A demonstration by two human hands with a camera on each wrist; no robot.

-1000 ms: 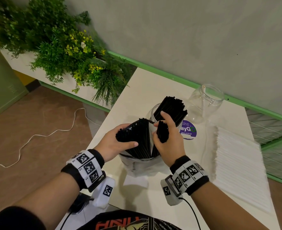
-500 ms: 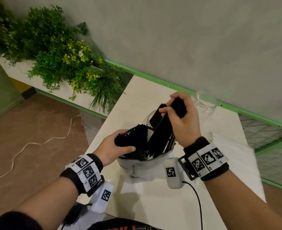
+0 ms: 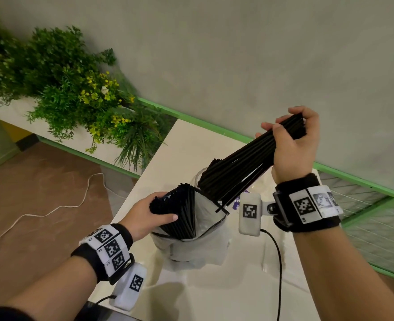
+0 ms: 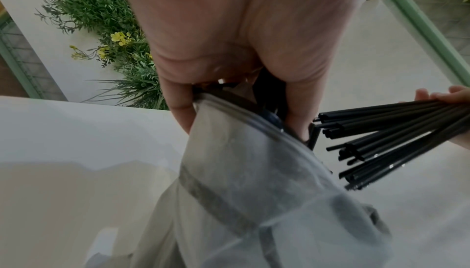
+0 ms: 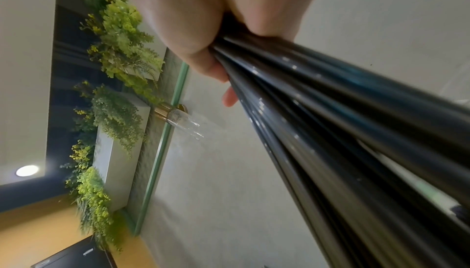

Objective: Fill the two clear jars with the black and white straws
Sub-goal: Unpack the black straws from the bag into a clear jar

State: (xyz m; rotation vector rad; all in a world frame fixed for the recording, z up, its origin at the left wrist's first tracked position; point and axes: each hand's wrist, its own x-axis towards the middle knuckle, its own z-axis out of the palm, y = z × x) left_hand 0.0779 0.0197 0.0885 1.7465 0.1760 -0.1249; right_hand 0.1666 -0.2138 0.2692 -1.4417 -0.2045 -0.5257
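While the right hand [image 3: 291, 144] is raised at the right of the head view, its fingers and thumb are curled round the upper end of a bundle of black straws [image 3: 249, 163], clamped on it. This bundle slants down to the left, and its lower ends hang just above the mouth of a clear jar [image 3: 197, 179] near the frame centre; only a sliver of the jar's rim shows, behind the straws. Whether the lower ends touch the jar cannot be told. In the right wrist view the same straws [image 5: 343, 131] run from the hand [image 5: 216, 10] toward the lower right corner.

At lower centre a translucent plastic bag [image 3: 203, 239] stands open on the white bench [image 3: 226, 293]. Inside it a second mass of black straws [image 3: 182, 212] stands upright and leans against the bag's left side. The left hand [image 3: 148, 214] grips the bag's left edge together with the tops of these straws, thumb across the front. The left wrist view shows the fingers [image 4: 178, 107] pinching the bag rim [image 4: 241, 151], with the lifted bundle's free ends [image 4: 368, 143] fanned out at the right edge.

Green plants [image 3: 75, 96] with yellow flowers fill the upper left, and a white cable [image 3: 52, 212] lies on the brown floor at left.
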